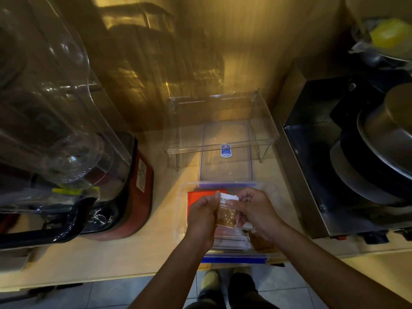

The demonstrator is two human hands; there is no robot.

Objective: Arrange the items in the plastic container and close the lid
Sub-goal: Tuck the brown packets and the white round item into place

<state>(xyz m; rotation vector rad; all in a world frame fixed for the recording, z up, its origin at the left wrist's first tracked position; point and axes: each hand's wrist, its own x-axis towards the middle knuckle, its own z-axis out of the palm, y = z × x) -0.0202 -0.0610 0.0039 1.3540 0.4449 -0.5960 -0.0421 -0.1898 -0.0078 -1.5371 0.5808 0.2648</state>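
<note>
the left hand (pixel 204 216) and the right hand (pixel 256 214) are close together over the plastic container (pixel 270 190), and both pinch one small packet (pixel 227 214) between them. the left hand grips the packet's left edge with thumb and fingers, the right hand grips its right edge. the packet is white at the top with some dark print, and brown with pale specks below; it stands nearly upright, above the things inside the container.

the container is clear with blue edges and sits on the pale wooden counter (pixel 124 253), near the counter's front edge. inside it, at 10 o'clock from the hands, an orange flat packet (pixel 198 197) lies on the bottom. at 6 o'clock, under the wrists, is a stack of white sachets (pixel 231 240), and at 5 o'clock something brown and grainy (pixel 260 243), partly hidden by the right forearm.

at 12 o'clock, just behind the container, the lid (pixel 226 152) lies flat on the counter, clear with a blue rim and a small blue label. it reaches under a clear acrylic riser (pixel 220 121). at 9 o'clock stands a red blender base (pixel 136 188) with a big clear cover. at 3 o'clock is a steel appliance (pixel 312 175) holding metal pans.
</note>
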